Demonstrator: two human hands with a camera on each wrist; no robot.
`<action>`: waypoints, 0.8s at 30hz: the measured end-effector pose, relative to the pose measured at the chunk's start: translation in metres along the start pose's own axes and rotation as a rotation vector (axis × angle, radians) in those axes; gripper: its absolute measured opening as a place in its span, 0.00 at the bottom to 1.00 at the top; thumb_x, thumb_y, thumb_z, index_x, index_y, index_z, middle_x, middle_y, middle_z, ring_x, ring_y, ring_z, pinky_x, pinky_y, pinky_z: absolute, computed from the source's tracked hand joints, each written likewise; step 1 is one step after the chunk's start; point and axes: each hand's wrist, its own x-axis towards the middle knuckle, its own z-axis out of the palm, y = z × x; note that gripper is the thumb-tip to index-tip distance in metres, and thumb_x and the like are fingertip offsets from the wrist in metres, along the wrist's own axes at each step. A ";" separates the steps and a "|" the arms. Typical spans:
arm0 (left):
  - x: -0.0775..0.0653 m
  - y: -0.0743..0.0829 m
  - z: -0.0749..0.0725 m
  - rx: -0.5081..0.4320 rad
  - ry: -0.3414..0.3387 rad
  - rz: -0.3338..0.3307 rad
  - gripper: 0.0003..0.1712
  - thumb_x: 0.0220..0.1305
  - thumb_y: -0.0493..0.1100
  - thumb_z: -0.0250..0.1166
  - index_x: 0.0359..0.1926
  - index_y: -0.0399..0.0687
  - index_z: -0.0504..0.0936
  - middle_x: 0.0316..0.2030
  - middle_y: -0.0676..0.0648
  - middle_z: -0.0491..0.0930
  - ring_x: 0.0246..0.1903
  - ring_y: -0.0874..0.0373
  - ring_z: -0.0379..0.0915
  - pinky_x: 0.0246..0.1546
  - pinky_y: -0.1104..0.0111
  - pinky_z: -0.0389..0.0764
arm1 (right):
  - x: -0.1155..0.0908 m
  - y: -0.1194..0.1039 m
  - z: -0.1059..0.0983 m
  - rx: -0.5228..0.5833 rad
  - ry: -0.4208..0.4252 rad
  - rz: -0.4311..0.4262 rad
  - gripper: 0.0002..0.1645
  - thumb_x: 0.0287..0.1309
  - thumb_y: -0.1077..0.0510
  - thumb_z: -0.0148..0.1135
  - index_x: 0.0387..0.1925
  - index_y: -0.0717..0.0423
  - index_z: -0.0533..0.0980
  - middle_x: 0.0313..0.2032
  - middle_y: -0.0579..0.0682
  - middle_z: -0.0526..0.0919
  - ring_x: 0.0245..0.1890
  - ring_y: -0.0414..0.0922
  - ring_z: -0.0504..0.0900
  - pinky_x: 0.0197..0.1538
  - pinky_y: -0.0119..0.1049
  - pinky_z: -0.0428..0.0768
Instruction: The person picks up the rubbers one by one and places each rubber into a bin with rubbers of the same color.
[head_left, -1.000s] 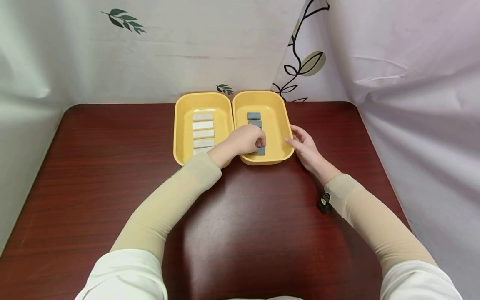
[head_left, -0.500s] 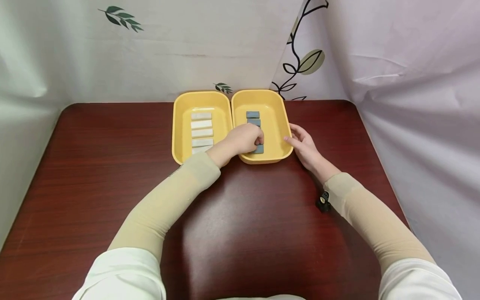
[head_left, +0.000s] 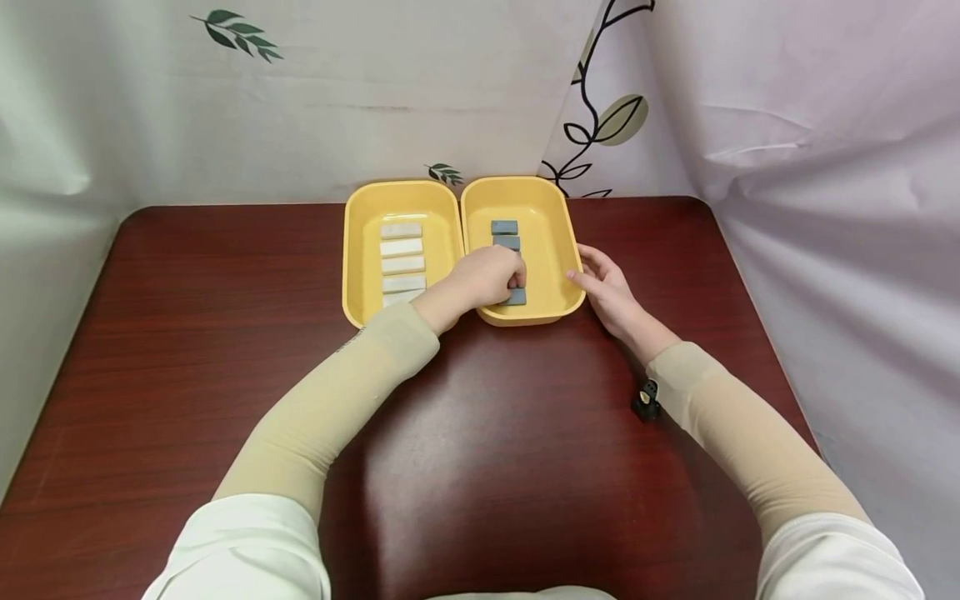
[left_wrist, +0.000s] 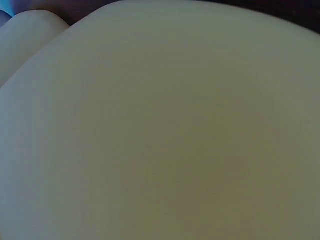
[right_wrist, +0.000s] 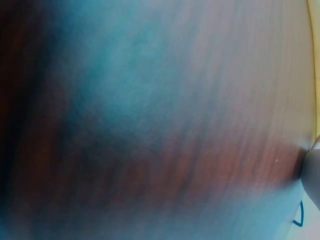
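Note:
Two yellow plastic trays stand side by side at the far edge of the table. My left hand (head_left: 487, 275) reaches into the right tray (head_left: 551, 287), its fingers curled down over a column of small grey rectangular blocks (head_left: 506, 242). It appears to pinch one there, though the fingertips are mostly hidden. Part of the nearest grey block (head_left: 516, 297) shows below the fingers. My right hand (head_left: 611, 292) grips the right tray's outer wall, thumb over the rim and fingers outside. Several white rectangular blocks (head_left: 402, 264) lie in a column in the left tray (head_left: 352, 275).
A dark reddish wooden table (head_left: 525, 433) spans the view, with pale curtains (head_left: 337, 92) behind and beside it. A small black device (head_left: 645, 400) hangs at my right wrist. Beige sleeve fabric (left_wrist: 165, 125) fills most of the left wrist view.
The head view has shifted slightly, moving everything a little up and left. Both hands keep nearly the same places on the right tray and over its blocks.

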 end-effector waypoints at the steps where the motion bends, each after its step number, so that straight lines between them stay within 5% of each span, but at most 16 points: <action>1: 0.000 0.000 0.000 0.002 0.000 0.000 0.16 0.65 0.28 0.63 0.44 0.49 0.91 0.42 0.50 0.88 0.47 0.54 0.83 0.53 0.61 0.84 | 0.000 0.000 0.000 0.001 0.000 0.001 0.36 0.72 0.73 0.52 0.78 0.70 0.58 0.55 0.43 0.80 0.56 0.37 0.79 0.54 0.22 0.82; 24: -0.002 0.001 0.000 0.001 -0.033 0.003 0.10 0.64 0.33 0.71 0.45 0.49 0.90 0.42 0.49 0.87 0.45 0.55 0.82 0.51 0.61 0.84 | -0.002 -0.003 0.003 -0.008 0.014 0.007 0.36 0.71 0.73 0.52 0.77 0.70 0.58 0.55 0.42 0.80 0.56 0.37 0.78 0.54 0.22 0.81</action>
